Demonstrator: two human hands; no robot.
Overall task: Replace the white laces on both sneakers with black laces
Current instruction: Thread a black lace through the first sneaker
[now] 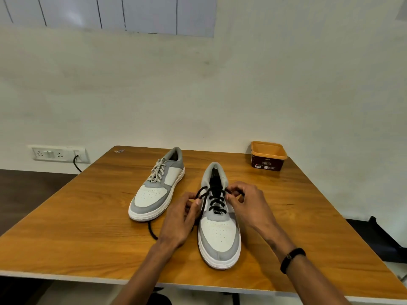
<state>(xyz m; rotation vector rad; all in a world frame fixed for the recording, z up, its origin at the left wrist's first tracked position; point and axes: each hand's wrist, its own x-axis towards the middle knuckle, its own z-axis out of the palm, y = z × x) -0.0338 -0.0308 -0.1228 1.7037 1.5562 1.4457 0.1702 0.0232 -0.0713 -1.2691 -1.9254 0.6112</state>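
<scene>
Two grey-and-white sneakers stand on the wooden table (88, 227). The left sneaker (157, 188) carries white laces (158, 170), tied. The right sneaker (218, 219), toe toward me, is threaded with a black lace (217, 203) through several eyelets. My left hand (179, 219) pinches one end of the black lace beside the shoe's left side. My right hand (246, 203) pinches the other end at the upper right eyelets. Another black lace (152, 231) lies on the table, partly hidden under my left hand.
An orange-rimmed brown tub (268, 156) stands at the table's far right corner. A wall socket panel (58, 153) with a black cable sits on the wall to the left. A black band circles my right wrist (291, 258).
</scene>
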